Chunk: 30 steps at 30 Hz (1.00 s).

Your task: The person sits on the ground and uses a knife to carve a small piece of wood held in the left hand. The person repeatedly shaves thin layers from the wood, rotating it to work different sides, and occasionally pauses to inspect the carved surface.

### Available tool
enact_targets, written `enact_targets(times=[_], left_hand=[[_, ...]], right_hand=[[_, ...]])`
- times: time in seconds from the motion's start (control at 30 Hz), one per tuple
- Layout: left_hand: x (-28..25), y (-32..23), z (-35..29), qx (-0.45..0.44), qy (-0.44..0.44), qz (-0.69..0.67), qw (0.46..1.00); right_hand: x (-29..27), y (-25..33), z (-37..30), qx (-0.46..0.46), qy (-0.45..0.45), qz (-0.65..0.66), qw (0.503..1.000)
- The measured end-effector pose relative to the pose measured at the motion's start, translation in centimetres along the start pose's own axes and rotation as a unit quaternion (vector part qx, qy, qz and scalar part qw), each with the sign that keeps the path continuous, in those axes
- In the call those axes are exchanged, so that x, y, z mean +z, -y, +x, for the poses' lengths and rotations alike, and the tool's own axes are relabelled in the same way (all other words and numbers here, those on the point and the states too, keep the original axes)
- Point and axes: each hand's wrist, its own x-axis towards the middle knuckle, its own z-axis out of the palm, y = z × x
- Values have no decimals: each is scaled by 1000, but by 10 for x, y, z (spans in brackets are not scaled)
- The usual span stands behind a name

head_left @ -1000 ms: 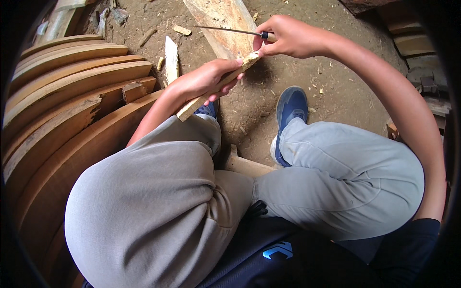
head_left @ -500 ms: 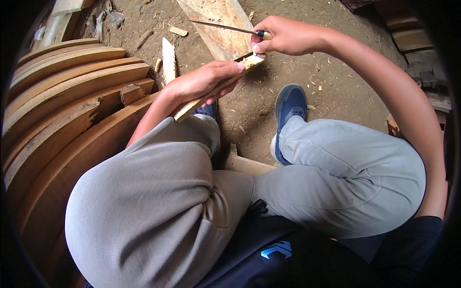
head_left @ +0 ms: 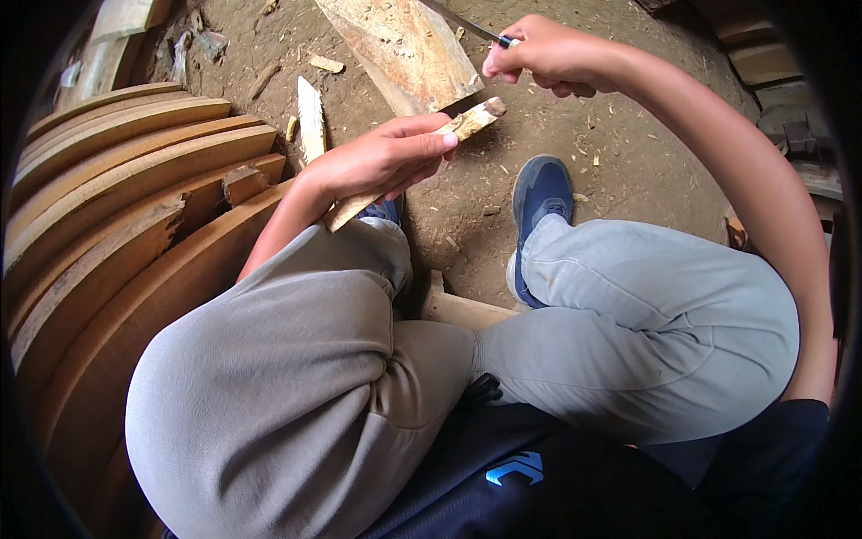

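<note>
Wooden stick (head_left: 431,153): one, pale, held slantwise above the dirt ground (head_left: 628,153), its far end pointing toward the right hand and its near end down by the left knee. Curved wooden planks (head_left: 135,225): at least six, stacked on edge in an arc at the left, the outer ones cut off by the dark rim. Legs in grey trousers (head_left: 628,332): two, bent, filling the lower half. Wooden slab (head_left: 404,45): one, broad and pale, lying on the ground beyond the hands, its top cut off. Blue shoes (head_left: 539,193): one in full view, a second mostly hidden under the stick and left hand. Left hand (head_left: 377,162): closed around the middle of the stick, hiding that part. Right hand (head_left: 548,58): closed on the handle of a knife (head_left: 467,25), one thin blade running up-left, its tip cut off. Wood chips: many, scattered over the ground, too small to count.
</note>
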Motion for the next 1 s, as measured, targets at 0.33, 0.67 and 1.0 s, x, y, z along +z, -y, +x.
enact_targets(times=[0.33,0.67,1.0], left_hand=[[-2,1,0,-11,-38,-35,999],[-2,3,3,21,-46,-20,999],[-2,-4,-5,14,-18,-30,999]], right_hand=[[-1,-11,-15,-103,95,57,989],[-7,-14,-20,-127,138,113,976],[-9,-17,-26,-94,219,211,948]])
